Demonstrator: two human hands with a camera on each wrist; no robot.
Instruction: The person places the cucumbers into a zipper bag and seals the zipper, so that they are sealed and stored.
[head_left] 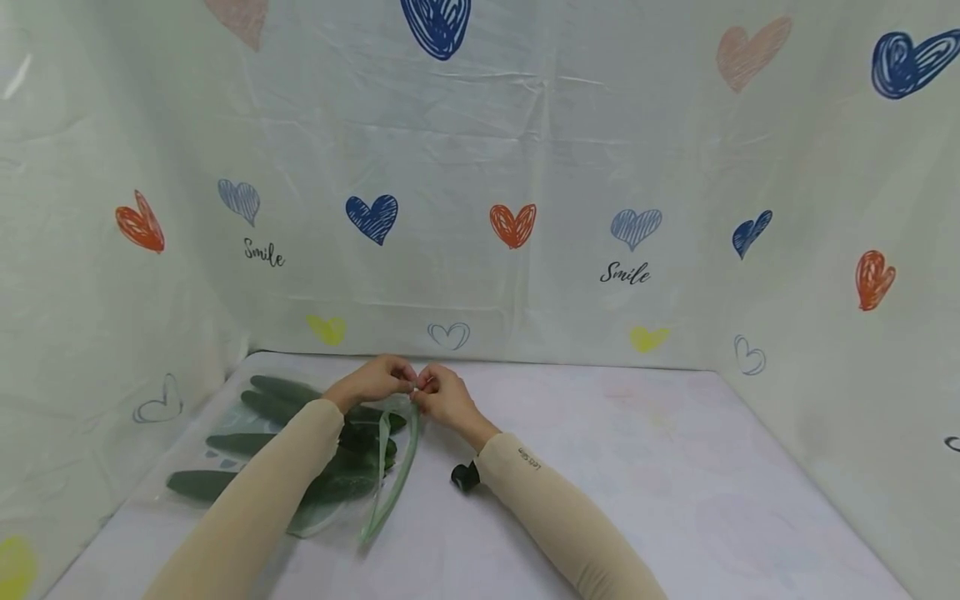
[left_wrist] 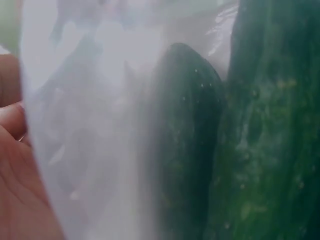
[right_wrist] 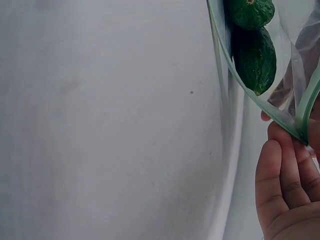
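Note:
A clear plastic zip bag [head_left: 330, 512] with a green zip strip [head_left: 408, 454] lies on the left side of the table. Several dark green cucumbers [head_left: 198, 485] are inside it, their ends near the parted mouth in the right wrist view. At the far corner of that mouth, my left hand [head_left: 378, 379] pinches the bag's edge. Facing it, my right hand [head_left: 447, 398] grips the same corner between thumb and fingers, where the strip's two sides meet. The left wrist view shows a cucumber [left_wrist: 187, 140] close up through the plastic, with part of my left palm at the side.
A white-covered table [head_left: 637, 483] stretches to the right of the bag. A small black device [head_left: 465, 477] shows beside my right sleeve. Behind and around the table hangs a pale curtain [head_left: 570, 167] printed with hearts.

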